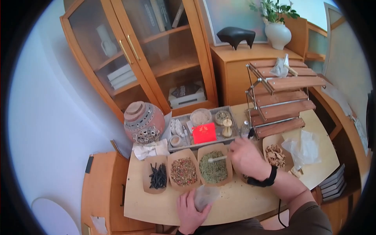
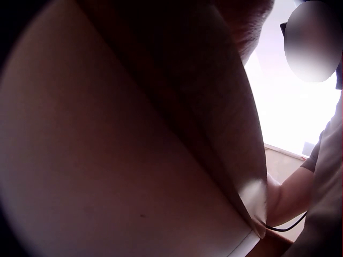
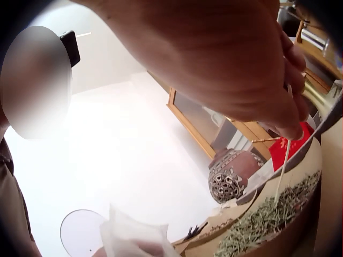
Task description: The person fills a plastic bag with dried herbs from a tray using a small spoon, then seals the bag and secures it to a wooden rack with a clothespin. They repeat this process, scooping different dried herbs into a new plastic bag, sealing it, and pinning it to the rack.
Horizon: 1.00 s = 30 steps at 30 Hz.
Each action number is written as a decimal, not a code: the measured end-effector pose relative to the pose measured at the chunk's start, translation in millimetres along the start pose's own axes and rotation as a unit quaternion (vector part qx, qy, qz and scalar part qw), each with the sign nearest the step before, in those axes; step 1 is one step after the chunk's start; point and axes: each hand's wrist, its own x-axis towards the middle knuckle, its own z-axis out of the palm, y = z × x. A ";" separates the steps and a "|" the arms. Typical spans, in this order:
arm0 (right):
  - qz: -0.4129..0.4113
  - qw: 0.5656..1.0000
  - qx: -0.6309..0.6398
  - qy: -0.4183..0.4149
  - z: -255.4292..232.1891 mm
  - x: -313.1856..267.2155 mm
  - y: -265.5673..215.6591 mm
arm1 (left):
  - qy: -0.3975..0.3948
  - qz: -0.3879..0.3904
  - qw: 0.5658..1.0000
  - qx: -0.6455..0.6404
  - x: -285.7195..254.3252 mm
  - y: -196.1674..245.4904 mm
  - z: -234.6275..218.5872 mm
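Note:
My right hand (image 1: 247, 157) pinches a small pale spoon (image 1: 217, 159) over a paper tray (image 1: 228, 176) of dried green herbs (image 1: 213, 171). In the right wrist view the spoon's thin handle (image 3: 283, 174) slants down into the herbs. At the table's front edge, my left hand (image 1: 190, 210) holds a translucent white pouch (image 1: 205, 197) between thumb and fingers. That pouch also shows at the bottom of the right wrist view. Left of the herbs stand a tray of mixed reddish bits (image 1: 183, 172) and a tray of dark strips (image 1: 158, 176). Another tray is mostly hidden under my right forearm.
Brown dried chips (image 1: 275, 156) fill a tray on the right, beside crumpled clear plastic bags (image 1: 307, 149). Behind the trays lies a grey tray (image 1: 178, 149) with a red packet (image 1: 204, 133) and small containers. A clay jar (image 1: 145, 123) and a tiered wooden rack (image 1: 282, 102) flank it.

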 end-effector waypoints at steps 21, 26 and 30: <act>0.094 0.985 0.119 -0.075 -4.2 -15.9 -26.1 | 0.016 0.003 1.000 -0.015 1.8 -0.3 -8.3; 0.159 0.970 0.174 -0.053 -1.8 -22.2 -24.1 | -0.009 -0.002 0.999 -0.047 -0.1 -5.6 -7.4; 0.198 0.956 0.217 -0.020 -7.7 -32.1 -20.6 | -0.014 -0.006 0.999 -0.048 1.0 -4.6 -6.5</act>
